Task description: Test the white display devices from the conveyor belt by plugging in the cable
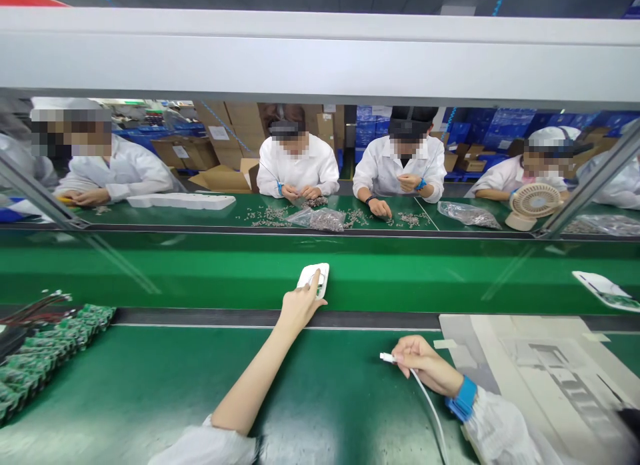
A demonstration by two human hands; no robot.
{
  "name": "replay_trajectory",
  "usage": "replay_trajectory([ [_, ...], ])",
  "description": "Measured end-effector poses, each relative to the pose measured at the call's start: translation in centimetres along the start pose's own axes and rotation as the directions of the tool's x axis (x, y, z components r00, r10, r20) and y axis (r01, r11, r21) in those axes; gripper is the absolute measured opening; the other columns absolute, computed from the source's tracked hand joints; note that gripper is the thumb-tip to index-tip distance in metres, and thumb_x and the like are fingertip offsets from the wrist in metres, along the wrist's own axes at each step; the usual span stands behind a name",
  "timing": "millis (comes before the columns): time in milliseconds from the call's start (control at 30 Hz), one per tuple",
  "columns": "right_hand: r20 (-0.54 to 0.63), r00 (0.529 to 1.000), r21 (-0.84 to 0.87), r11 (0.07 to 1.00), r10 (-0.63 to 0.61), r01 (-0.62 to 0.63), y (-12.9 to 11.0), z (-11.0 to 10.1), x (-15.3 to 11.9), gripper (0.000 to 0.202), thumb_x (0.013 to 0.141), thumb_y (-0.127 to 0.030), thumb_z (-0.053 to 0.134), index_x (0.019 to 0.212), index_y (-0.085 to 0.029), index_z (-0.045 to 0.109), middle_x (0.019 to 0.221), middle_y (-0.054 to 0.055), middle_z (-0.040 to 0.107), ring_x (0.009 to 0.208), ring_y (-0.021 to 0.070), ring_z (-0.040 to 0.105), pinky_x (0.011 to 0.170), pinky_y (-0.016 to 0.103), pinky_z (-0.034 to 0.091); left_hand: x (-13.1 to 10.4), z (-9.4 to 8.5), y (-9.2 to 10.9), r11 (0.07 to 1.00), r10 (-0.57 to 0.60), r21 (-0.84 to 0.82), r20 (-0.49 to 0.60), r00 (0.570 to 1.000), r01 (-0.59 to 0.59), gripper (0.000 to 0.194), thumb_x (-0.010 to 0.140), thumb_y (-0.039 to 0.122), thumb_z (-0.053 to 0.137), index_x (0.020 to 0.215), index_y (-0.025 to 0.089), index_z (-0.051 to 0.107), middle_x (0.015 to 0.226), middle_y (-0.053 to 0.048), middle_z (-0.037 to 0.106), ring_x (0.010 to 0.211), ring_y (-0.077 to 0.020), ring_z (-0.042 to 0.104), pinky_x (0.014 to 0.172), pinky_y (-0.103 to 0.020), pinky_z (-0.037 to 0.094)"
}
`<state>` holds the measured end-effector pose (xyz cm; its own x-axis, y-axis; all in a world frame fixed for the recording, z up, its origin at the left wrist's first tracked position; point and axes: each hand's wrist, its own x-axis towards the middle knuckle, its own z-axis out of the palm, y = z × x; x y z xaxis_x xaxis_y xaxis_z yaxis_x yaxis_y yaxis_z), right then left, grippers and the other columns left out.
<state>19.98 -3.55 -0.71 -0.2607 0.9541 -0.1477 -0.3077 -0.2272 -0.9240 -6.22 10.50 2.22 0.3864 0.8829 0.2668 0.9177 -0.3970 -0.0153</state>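
Observation:
My left hand (301, 306) reaches forward to a white plastic casing (307, 275) with a bit of green circuit board showing. Its index finger lies across the casing's face and the thumb is by the near edge; the other fingers are partly hidden. The casing is over the bright green belt (210, 271). Above the dark green bench (350, 398), my right hand (420, 361) pinches the white plug (387, 358) of a cable between thumb and fingers. The white cable (431, 406) hangs down from that hand toward the near edge.
Wired green circuit boards (55, 345) lie in a row at the left. A taped sheet (550, 371) covers the bench's right side. Another white casing (603, 290) is on the belt at right. Across it, several co-workers sit with small parts, bags (325, 219) and a fan (536, 201).

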Motion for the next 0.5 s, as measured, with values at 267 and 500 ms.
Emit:
replay_trajectory([
  [267,0.021,1.000,0.001,1.000,-0.002,0.002,-0.1,0.0,0.0,0.014,0.067,-0.024,0.072,0.069,-0.013,0.064,0.048,-0.003,0.056,0.041,0.0054,0.043,0.044,0.021,0.025,-0.7,0.3,2.4,0.982,-0.089,-0.175,-0.089,0.992,0.072,0.052,0.085,0.044,0.033,0.126,0.012,0.041,0.081,-0.013,0.065,0.070,-0.0237,0.059,0.060,-0.029,0.038],
  [500,0.017,1.000,0.011,1.000,0.004,-0.005,-0.2,-0.1,0.1,0.014,0.066,-0.024,0.072,0.069,-0.012,0.064,0.052,-0.001,0.058,0.040,0.0048,0.043,0.042,0.020,0.024,-1.2,1.5,3.0,0.941,-0.133,-0.335,-0.232,0.964,0.050,0.037,0.076,0.025,0.044,0.112,0.016,0.052,0.100,-0.012,0.060,0.091,-0.0252,0.053,0.081,-0.034,0.037],
])
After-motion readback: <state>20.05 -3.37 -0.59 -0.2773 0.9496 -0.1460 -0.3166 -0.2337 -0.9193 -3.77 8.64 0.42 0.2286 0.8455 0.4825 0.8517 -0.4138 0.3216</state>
